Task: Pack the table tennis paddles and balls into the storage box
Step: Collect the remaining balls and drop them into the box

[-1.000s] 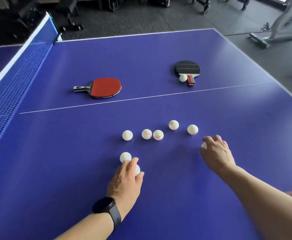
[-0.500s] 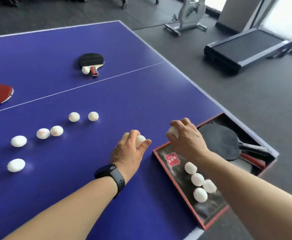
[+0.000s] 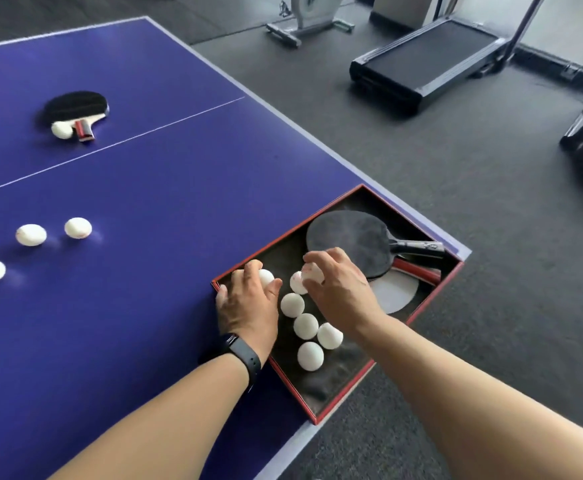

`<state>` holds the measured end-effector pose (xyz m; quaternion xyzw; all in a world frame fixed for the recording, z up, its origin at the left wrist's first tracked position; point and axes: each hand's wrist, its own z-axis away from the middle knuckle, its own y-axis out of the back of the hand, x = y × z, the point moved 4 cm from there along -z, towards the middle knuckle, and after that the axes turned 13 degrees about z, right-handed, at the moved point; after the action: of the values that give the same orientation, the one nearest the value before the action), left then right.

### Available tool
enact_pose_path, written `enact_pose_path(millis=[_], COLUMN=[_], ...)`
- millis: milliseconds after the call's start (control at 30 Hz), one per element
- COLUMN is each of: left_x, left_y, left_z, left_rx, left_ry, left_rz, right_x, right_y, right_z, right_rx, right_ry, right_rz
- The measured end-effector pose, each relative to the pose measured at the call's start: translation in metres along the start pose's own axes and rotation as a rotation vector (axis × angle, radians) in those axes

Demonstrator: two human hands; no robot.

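Storage box (image 3: 418,310): red-edged, dark-lined, open on the near right corner of the table, directly under both hands.
Balls in box (image 3: 305,326): 4 white ones lie loose on the lining, just below and between the 2 hands, clustered and partly touching each other.
Left hand (image 3: 248,303): over the box's left edge, fingers curled round a white ball (image 3: 266,276) at its fingertips; a second white shape shows at the thumb side, too hidden to say more.
Right hand (image 3: 338,289): over the middle of the box, fingers closed on a white ball with red marks (image 3: 312,273); another marked ball (image 3: 297,284) sits just under its fingertips, and whether it is held or resting I cannot tell.
Paddles in box (image 3: 349,237): a black-faced one lies just beyond the right hand, stacked over a red-handled one.
Loose balls (image 3: 78,227): 3 white ones on the blue table (image 3: 165,188), well to the left of the left hand.
Far paddle (image 3: 75,106): black face up, far beyond the left hand, with 1 white ball (image 3: 62,129) touching its handle.
Wrist: a dark band (image 3: 241,356) on the left.
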<state>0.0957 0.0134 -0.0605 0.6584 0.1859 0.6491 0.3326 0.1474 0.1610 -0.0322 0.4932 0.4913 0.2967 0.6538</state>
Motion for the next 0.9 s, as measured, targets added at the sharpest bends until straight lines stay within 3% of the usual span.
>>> enact_pose_path(millis=[167, 300, 433, 533, 633, 733, 900], left_x=[-0.013, -0.022, -0.024, -0.028, -0.051, -0.092, -0.18], left_y=[-0.009, -0.004, 0.002, 0.023, 0.067, 0.134, 0.253], left_z=[0.001, -0.002, -0.001, -0.001, -0.01, -0.024, -0.054], left_rx=[0.002, 0.01, -0.013, 0.017, 0.121, 0.208, 0.183], left_ry=[0.025, 0.011, -0.026, -0.06, -0.088, -0.112, -0.051], left_rz=[-0.181, -0.194, -0.123, -0.077, -0.057, -0.099, -0.346], right_x=[-0.024, -0.042, -0.052, -0.06, -0.07, -0.099, -0.193], right_y=[-0.015, -0.033, -0.044, -0.053, -0.048, -0.033, -0.043], right_z=[-0.015, -0.028, -0.038, -0.046, -0.048, -0.055, -0.092], right_rx=[0.036, -0.057, -0.084, -0.117, -0.104, 0.026, 0.013], right_ry=[0.082, 0.151, 0.113, 0.087, -0.01, -0.005, 0.13], right_rz=[-0.028, -0.037, 0.036, 0.255, 0.313, 0.438, 0.231])
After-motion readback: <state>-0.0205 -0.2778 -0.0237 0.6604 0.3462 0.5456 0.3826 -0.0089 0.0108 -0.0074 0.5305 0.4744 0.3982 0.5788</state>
